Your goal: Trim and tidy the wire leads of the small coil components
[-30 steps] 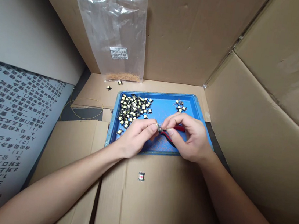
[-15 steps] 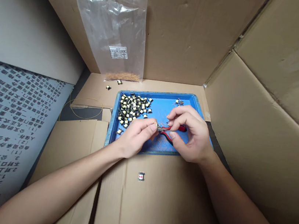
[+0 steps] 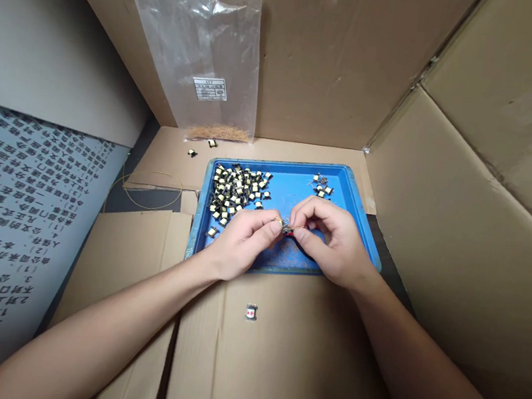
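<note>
Between the thumb and fingers of my left hand (image 3: 247,243) is a small transformer (image 3: 285,227), mostly covered by the fingertips. My right hand (image 3: 332,242) is closed in a pinch just right of it, on what looks like a thin wire lead of that part. Red-and-black handled pliers (image 3: 306,253) lie in the blue tray (image 3: 281,161) below my right hand, largely hidden by it. A pile of yellow-and-black transformers (image 3: 235,188) fills the tray's left side. Several more transformers (image 3: 321,191) sit at its far right.
One transformer (image 3: 251,312) lies on the cardboard before the tray. Two small parts (image 3: 202,148) rest behind it. A clear labelled bag (image 3: 205,32) with orange strands leans on the cardboard back wall (image 3: 326,56). A yellow wire loop (image 3: 155,173) lies left; a cardboard wall (image 3: 480,223) rises right.
My right hand has closed from spread fingers into a pinch and moved slightly left and down beside the transformer. More of the far-right transformers now show. My left hand stays nearly still.
</note>
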A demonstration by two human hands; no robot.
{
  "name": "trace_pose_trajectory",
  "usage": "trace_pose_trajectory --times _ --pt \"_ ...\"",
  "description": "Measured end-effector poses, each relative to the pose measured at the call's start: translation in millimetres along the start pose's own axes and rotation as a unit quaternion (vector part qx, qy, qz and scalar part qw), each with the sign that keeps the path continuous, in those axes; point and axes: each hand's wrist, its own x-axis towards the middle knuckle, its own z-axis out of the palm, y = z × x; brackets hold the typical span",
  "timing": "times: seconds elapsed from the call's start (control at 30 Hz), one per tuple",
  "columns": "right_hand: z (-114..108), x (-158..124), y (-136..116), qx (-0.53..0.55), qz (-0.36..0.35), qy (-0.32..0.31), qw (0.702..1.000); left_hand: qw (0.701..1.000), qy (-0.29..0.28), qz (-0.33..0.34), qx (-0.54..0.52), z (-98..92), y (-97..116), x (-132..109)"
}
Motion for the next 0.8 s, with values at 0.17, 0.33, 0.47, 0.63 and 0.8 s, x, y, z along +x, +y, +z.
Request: trace_pose_trajectory --times 0.17,0.33,0.47,0.63,0.8 --pt "-0.1 0.2 2.1 0.021 -0.013 0.005 1.0 1.0 0.001 -0.001 -0.015 0.6 2.4 -0.4" --pt "-0.4 -0.6 2.6 0.035 0.0 -0.007 0.999 1.0 0.002 -0.006 -0.023 0.9 2.9 -0.2" --pt "-3.5 -0.1 1.8 0.021 0.004 -0.033 0.999 1.0 0.001 -0.006 -0.019 0.5 1.7 -0.6" --pt "-3.0 0.3 -0.1 0.013 -0.009 -0.015 1.0 1.0 -0.002 -0.01 -0.001 -0.3 2.3 -0.4" --pt "0.9 0.4 -1.0 0.005 0.0 -0.003 1.0 1.0 -0.004 -0.019 0.018 -0.3 3.5 0.8"
